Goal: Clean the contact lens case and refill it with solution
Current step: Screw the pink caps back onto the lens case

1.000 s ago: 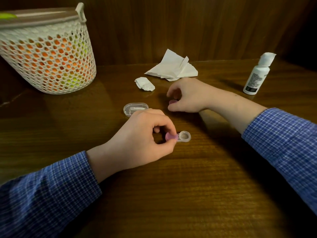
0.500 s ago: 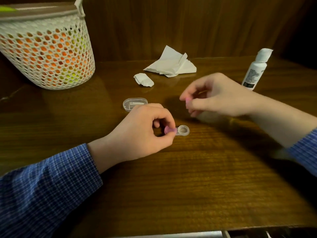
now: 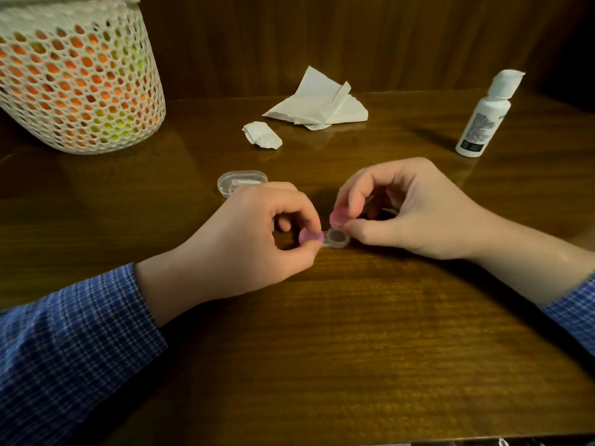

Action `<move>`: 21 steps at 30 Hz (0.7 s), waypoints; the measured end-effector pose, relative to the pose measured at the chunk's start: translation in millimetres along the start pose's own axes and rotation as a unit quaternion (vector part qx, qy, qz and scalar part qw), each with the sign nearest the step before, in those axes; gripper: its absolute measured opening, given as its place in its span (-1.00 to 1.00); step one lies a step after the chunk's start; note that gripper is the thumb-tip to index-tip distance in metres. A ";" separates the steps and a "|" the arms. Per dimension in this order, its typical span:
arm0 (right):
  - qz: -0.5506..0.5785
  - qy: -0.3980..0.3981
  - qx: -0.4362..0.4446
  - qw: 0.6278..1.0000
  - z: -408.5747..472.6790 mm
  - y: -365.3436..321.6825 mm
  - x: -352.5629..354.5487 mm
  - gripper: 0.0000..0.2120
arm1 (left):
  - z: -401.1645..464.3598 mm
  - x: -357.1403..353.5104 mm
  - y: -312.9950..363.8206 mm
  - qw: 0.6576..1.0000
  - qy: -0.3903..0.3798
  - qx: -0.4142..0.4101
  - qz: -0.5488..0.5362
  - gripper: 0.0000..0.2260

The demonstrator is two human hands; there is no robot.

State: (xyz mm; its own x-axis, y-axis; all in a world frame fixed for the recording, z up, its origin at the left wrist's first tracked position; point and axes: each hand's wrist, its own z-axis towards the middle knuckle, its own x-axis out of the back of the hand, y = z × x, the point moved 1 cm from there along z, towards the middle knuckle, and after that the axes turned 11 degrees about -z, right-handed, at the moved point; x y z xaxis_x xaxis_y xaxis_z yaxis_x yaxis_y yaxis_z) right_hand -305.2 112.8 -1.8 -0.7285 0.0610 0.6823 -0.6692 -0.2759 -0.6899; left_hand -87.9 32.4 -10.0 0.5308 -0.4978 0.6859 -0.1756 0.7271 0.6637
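Pinched between the thumb and fingertips of the left hand is a pink cap seated on the left well of the contact lens case, which lies flat on the wooden table between the two hands. Its right well is uncovered and shows a clear rim with a dark middle. The right hand pinches a second pink cap between thumb and forefinger, tilted on edge, just above and behind the open well; whether it touches the rim I cannot tell. Both wrists rest low near the tabletop, and blue checked sleeves cover the forearms.

Behind the left hand, partly hidden by its knuckles, lies a clear oval container with something pale inside. Farther back sit a small crumpled wad of tissue and, just beside it to the right, a larger unfolded tissue. A white solution bottle with its cap closed stands upright at the far right, well apart from the case. At the far left stands a white perforated basket, with orange and yellow-green showing through its holes.
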 end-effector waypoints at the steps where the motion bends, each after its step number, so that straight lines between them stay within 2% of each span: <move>1: -0.003 -0.006 0.002 1.000 0.5 0.8 0.0 -0.87 | 0.4 -0.2 -0.2 1.000 0.000 -0.002 0.002 -0.90; 6: -0.021 -0.034 0.017 0.999 -1.0 2.6 -1.6 -0.90 | 0.9 -0.1 -0.8 1.000 -0.003 -0.003 0.007 -0.90; 21: -0.060 -0.052 0.020 0.997 -2.4 4.2 -4.9 -0.88 | 0.8 0.6 -0.4 1.000 -0.010 0.005 0.002 -0.89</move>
State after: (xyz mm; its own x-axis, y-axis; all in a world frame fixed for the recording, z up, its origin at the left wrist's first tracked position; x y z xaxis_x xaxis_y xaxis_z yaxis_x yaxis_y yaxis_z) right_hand -304.8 113.7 -8.7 -0.6237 -0.0031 0.7816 -0.7422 -0.3112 -0.5935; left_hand -88.3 31.4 -9.6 0.5127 -0.5049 0.6944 -0.1865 0.7240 0.6641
